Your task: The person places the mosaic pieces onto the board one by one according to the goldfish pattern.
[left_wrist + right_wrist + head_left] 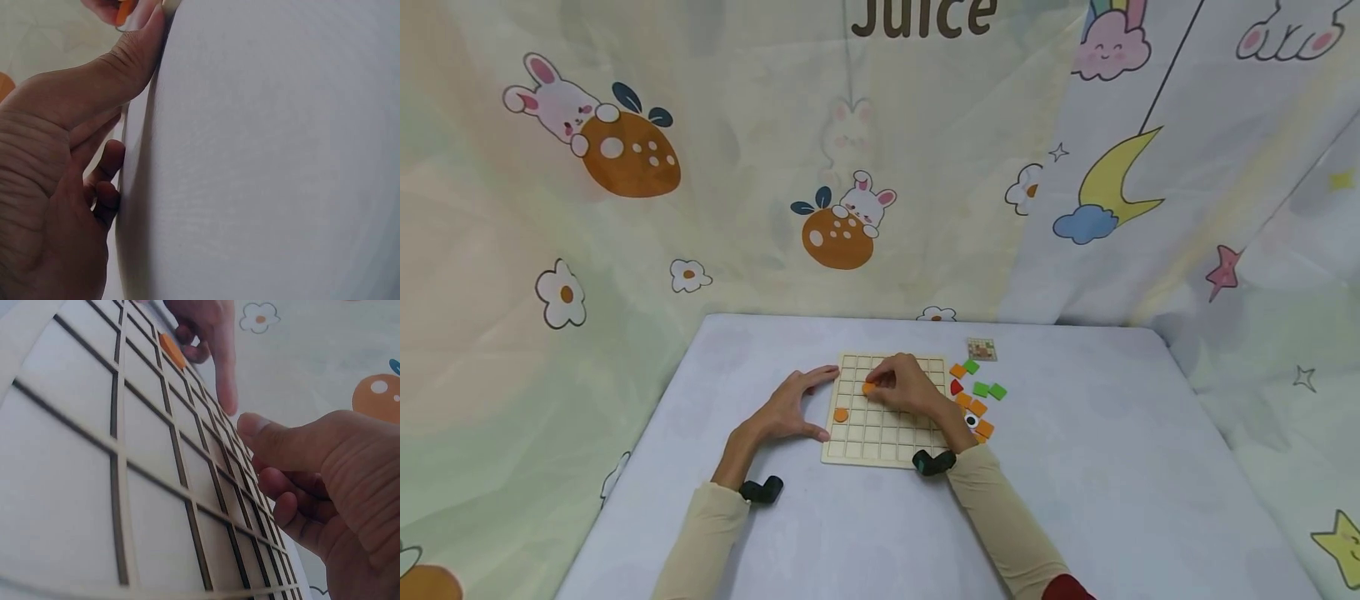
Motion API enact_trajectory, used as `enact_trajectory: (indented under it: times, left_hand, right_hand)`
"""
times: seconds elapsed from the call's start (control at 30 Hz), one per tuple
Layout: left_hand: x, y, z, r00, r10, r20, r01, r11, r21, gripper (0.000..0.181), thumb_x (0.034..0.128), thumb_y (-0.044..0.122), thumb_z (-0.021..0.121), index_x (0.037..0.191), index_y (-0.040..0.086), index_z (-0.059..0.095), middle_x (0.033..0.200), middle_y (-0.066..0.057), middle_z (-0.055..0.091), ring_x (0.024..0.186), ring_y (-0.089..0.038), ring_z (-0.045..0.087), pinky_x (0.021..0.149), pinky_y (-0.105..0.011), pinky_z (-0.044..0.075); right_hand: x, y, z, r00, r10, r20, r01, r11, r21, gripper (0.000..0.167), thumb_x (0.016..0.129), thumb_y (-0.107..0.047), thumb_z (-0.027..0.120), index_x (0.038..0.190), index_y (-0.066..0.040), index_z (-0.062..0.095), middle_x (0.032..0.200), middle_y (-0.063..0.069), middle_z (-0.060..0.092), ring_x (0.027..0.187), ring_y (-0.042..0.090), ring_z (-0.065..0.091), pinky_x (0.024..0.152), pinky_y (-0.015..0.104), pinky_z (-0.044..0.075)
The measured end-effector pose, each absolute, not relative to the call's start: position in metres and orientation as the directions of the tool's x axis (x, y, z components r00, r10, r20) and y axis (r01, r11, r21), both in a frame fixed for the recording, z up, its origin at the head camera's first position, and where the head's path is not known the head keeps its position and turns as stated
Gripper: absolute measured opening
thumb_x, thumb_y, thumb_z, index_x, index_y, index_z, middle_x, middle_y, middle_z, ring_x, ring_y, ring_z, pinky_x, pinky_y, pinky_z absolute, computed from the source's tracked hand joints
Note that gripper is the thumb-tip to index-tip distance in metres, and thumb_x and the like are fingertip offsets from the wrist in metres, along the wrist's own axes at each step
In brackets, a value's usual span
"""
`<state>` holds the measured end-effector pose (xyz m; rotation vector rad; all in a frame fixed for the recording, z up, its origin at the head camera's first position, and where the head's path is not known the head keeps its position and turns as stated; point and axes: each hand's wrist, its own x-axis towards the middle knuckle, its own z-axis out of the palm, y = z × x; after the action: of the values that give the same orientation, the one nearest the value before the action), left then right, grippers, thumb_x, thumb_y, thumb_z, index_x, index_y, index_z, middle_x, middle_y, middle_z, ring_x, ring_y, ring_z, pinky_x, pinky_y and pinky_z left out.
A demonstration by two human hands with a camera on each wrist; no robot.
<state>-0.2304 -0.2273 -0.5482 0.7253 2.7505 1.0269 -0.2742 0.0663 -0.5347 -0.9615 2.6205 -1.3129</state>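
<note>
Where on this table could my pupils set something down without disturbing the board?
Widest: the table right of the loose tiles, to its right edge. Another patch lies between the sleeves, in front of the board. Crowded: the board's right side, with the tiles and small card, and the board itself, where the right hand pinches an orange piece.

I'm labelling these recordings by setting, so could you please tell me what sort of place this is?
Probably a tabletop filming or play area: cartoon fabric hangs behind a white table bearing a gridded board.

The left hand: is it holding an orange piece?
No, the left hand touches the gridded board; the right hand pinches an orange piece.
</note>
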Motion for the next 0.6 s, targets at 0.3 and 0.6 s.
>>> enact_trajectory:
  times: [0.3, 0.6]
  left_hand:
    - [-0.230, -0.226, -0.547, -0.882, 0.469, 0.046, 0.383, 0.655, 0.652, 0.118, 0.0659, 0.046, 0.105, 0.165, 0.015, 0.049, 0.176, -0.005, 0.044, 0.115, -0.023, 0.050, 0.097, -0.041, 0.042]
    - [-0.231, -0.228, -0.550, -0.880, 0.470, 0.061, 0.398, 0.663, 0.634, 0.118, 0.0655, 0.045, 0.106, 0.165, 0.015, 0.050, 0.174, -0.005, 0.046, 0.113, -0.022, 0.050, 0.097, -0.041, 0.042]
  right_hand:
    - [-0.280, 0.052, -0.536, -0.790, -0.563, 0.243, -0.532, 0.431, -0.729, 0.019, 0.091, -0.008, 0.089, 0.109, -0.001, 0.085, 0.099, 0.010, 0.082, 0.077, 0.009, 0.063, 0.071, 0.023, 0.052]
    - [-0.281, 0.039, -0.536, -0.783, -0.570, 0.249, -0.537, 0.419, -0.732, 0.019, 0.092, -0.007, 0.088, 0.109, 0.000, 0.084, 0.097, 0.011, 0.082, 0.075, 0.008, 0.064, 0.071, 0.023, 0.052]
